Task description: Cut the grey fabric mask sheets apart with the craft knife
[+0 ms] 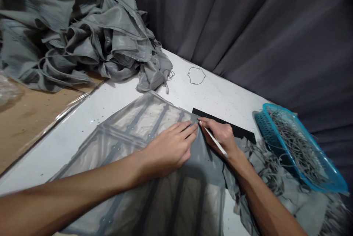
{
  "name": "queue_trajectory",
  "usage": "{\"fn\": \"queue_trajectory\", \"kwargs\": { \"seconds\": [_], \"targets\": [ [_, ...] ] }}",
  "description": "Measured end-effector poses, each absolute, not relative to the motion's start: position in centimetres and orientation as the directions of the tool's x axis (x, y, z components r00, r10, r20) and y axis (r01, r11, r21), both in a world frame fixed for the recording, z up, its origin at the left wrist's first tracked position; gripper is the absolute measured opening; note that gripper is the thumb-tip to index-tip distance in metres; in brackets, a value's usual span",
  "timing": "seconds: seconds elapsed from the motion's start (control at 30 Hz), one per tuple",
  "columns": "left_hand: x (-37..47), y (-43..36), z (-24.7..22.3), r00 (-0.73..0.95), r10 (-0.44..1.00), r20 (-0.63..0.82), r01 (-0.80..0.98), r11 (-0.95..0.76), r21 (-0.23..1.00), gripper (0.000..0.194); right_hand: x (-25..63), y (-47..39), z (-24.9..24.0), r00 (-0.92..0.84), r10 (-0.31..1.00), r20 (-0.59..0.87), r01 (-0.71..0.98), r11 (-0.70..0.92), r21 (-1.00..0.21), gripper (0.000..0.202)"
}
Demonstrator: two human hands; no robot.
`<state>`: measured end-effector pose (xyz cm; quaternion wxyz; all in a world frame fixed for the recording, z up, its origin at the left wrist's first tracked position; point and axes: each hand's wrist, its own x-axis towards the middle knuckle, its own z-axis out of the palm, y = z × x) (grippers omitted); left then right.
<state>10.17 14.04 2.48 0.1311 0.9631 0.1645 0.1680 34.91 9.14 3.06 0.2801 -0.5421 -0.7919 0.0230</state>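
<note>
On the table [180,94], a sheet [201,155] lies under the left hand [168,145], fingers outstretched; the right hand [222,133] grips a tool [216,143] at the sheet's far edge, left of the basket [268,134].

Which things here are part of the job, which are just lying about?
In use:
- white pen-like tool, in the right hand
- grey sheet with translucent panels, under the left hand
- black strip, possibly

Seemingly lying about:
- heaped grey pieces, upper left
- blue basket of grey strips, right
- loose grey scraps below it
</note>
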Motion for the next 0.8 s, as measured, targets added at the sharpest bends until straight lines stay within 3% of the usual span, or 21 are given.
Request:
{"fn": "queue_trajectory", "kwargs": {
  "seconds": [0.13, 0.3, 0.5, 0.8],
  "targets": [
    [10.07, 14.02, 2.43, 0.885, 0.373, 0.280, 0.280, -0.905, 0.321, 0.052, 34.22, 9.58, 2.85, -0.144, 0.856, 0.496, 0.854, 0.361, -0.376, 0.016],
    [9.89, 14.17, 2.15, 0.869, 0.391, 0.302, 0.280, -0.894, 0.349, 0.050, 34.14, 10.11, 2.70, 0.100, 0.881, 0.462, 0.778, 0.220, -0.588, 0.017],
    [9.80, 14.31, 2.09, 0.867, 0.378, 0.325, 0.269, -0.903, 0.335, 0.051, 34.68, 9.48, 2.90, 0.096, 0.927, 0.363, 0.642, 0.221, -0.734, 0.011],
    [9.62, 14.02, 2.04, 0.856, 0.405, 0.321, 0.282, -0.886, 0.367, 0.055, 34.71, 9.53, 2.51, 0.002, 0.928, 0.374, 0.588, 0.301, -0.751, 0.004]
  ]
}}
